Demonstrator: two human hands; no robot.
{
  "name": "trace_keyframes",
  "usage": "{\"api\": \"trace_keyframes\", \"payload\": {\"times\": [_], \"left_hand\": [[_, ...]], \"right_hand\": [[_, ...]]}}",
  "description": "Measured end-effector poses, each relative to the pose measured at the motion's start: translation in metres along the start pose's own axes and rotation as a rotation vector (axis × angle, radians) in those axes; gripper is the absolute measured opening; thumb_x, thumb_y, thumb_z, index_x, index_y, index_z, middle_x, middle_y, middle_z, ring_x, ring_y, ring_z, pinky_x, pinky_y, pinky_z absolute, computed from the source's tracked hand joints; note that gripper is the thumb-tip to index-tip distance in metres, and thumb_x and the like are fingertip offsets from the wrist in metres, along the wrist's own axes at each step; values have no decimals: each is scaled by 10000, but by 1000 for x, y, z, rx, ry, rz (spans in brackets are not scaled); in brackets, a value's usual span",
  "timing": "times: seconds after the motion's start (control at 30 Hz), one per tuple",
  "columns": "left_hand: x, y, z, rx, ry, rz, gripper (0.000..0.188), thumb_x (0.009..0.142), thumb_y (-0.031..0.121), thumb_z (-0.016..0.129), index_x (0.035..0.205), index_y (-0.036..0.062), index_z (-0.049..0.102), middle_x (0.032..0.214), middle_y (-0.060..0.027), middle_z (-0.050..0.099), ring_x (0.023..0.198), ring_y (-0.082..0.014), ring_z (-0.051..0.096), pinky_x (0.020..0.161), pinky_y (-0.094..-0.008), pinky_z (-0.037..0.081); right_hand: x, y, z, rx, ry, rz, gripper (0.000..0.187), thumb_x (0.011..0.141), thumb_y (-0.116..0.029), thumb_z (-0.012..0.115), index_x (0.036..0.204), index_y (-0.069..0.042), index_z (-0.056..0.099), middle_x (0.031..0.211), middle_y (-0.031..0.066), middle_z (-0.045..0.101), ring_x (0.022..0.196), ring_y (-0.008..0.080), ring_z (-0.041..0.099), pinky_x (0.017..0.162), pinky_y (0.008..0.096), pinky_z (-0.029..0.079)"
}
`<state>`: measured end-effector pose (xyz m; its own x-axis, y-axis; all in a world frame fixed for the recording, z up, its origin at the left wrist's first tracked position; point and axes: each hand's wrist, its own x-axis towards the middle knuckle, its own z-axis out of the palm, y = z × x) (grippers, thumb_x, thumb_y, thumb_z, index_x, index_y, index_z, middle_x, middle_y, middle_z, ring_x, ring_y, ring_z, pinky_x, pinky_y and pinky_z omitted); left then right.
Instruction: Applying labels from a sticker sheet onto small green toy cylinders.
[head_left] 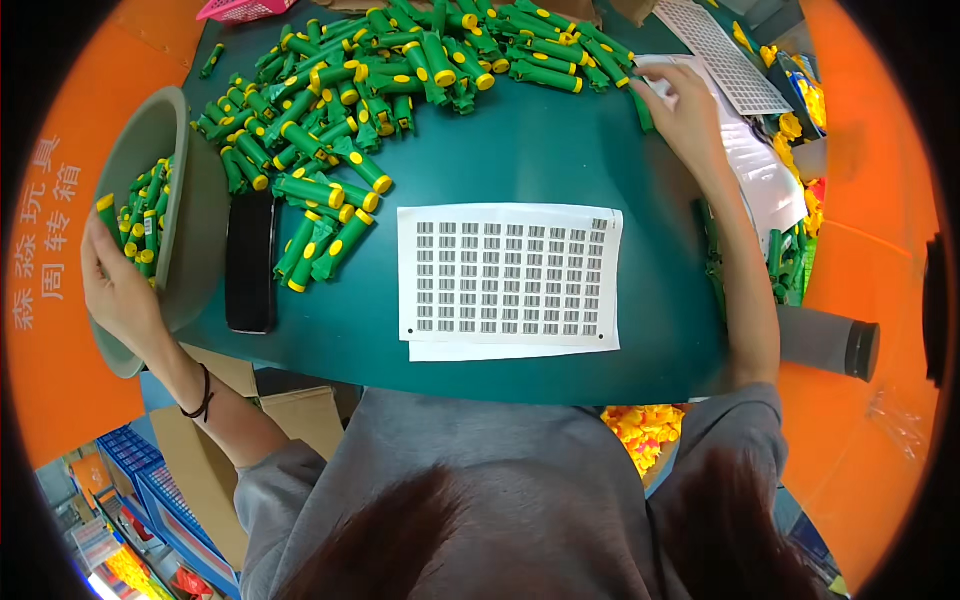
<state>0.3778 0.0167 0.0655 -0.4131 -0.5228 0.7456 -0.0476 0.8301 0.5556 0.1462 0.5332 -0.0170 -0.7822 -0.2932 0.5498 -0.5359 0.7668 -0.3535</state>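
Note:
My left hand point(118, 285) grips the near rim of a grey-green bowl point(195, 240) at the table's left edge; the bowl is tilted and holds several green tubes with yellow caps point(148, 215). My right hand point(688, 105) reaches to the far right of the table and rests on a white sheet point(755, 170), fingers pinching its corner. A large heap of the same green and yellow tubes point(400, 70) covers the far part of the dark green table point(520, 150). A white sheet of small barcode stickers point(508, 275) lies in front of me.
A black phone point(249, 262) lies beside the bowl. An emptied sticker sheet point(720, 50) sits at the far right. Orange bins flank the table point(860, 300), and a grey cylinder with a black cap point(830, 342) pokes out on the right. Yellow parts point(640, 425) lie below the table.

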Motion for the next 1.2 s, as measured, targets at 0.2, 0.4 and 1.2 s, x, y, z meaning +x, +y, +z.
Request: {"api": "trace_keyframes", "payload": {"times": [0.2, 0.4, 1.2], "left_hand": [[-75, 106, 48, -147, -467, 151, 187, 932, 75, 679, 1106, 11, 701, 1088, -118, 704, 925, -185, 671, 836, -289, 515], [-167, 159, 109, -636, -1022, 336, 237, 859, 145, 737, 1067, 39, 694, 1033, -102, 663, 977, -304, 639, 808, -388, 546], [-170, 187, 132, -971, -1115, -375, 114, 924, 121, 701, 976, 20, 707, 903, -15, 710, 801, -70, 627, 661, -234, 498]], "right_hand": [[34, 36, 47, -177, -288, 152, 363, 834, -332, 766, 1029, -28, 729, 937, 153, 730, 872, 342, 691, 799, 440, 544], [12, -3, 6, 166, -102, 126, 405, 955, -329, 659, 1211, -16, 668, 1013, 130, 722, 848, 209, 699, 750, 334, 538], [-167, -111, -38, 1264, -159, 486, 402, 883, 101, 656, 1268, 36, 560, 1244, 152, 598, 1094, 187, 615, 907, 299, 531]]}}
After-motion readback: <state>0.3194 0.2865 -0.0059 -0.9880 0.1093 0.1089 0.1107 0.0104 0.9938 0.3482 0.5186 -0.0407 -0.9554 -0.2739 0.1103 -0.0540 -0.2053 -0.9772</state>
